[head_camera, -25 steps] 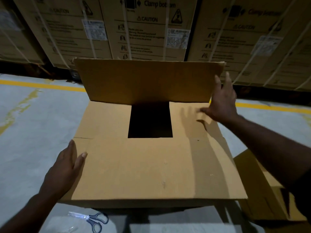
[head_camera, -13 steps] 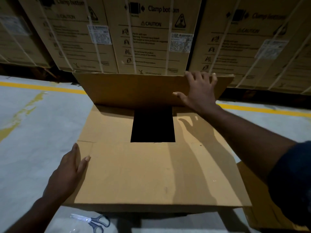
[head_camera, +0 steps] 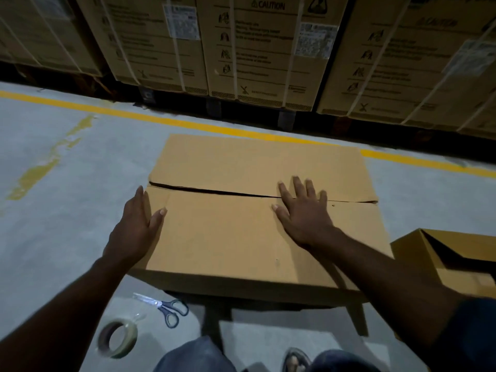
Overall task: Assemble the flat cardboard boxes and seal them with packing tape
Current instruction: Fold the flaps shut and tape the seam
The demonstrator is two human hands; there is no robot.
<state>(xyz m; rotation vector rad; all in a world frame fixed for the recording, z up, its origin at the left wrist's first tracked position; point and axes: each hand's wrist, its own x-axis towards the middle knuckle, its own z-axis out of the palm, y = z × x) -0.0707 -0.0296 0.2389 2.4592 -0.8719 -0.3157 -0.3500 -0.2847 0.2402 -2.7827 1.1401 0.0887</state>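
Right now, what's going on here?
A person is closing a cardboard box. The top flaps are down and meet at an untaped seam. The right hand presses flat across that seam; the left hand steadies the box's left edge. A tape roll and scissors lie on the floor nearby, untouched. A second box sits open at the right.

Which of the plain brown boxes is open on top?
The smaller box at the far right: its dark inside shows. The big box, under the left hand and right hand, has its flaps folded shut.
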